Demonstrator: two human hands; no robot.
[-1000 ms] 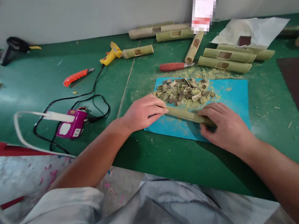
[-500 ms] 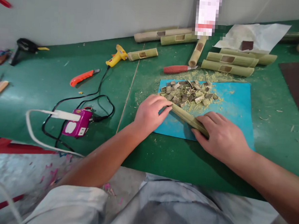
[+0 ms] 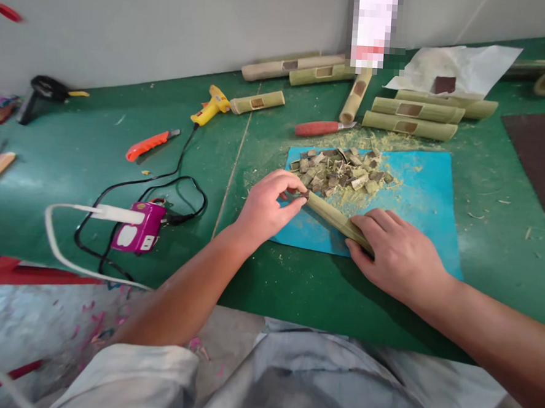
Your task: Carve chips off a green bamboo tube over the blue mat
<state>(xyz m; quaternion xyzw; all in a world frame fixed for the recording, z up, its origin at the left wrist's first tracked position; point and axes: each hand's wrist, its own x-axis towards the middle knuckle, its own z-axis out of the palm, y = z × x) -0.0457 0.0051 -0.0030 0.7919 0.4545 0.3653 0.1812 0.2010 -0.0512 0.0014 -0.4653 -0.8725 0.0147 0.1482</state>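
Observation:
A length of green bamboo (image 3: pixel 331 216) lies slantwise above the blue mat (image 3: pixel 432 201). My right hand (image 3: pixel 401 252) is wrapped round its lower right end, thumb underneath. At its upper left end, my left hand (image 3: pixel 272 205) pinches a small dark brown piece (image 3: pixel 305 194) between thumb and fingers, against or just at the bamboo's tip. How far that piece reaches into the bamboo is hidden. Behind the hands, a heap of bamboo chips (image 3: pixel 343 171) and pale shavings covers the mat's upper part.
A red-handled knife (image 3: pixel 318 128) lies behind the mat. Several notched bamboo tubes (image 3: pixel 409 126) lie further back, near white paper (image 3: pixel 451 64). To the left are a yellow glue gun (image 3: pixel 211 106), an orange cutter (image 3: pixel 149 145) and a purple power adapter (image 3: pixel 139 226) with cables. A dark sheet (image 3: pixel 543 153) lies right.
My left fingers have shifted slightly at the bamboo's tip, and more of the dark brown piece shows. My right hand keeps its grip. The whole view has moved a little.

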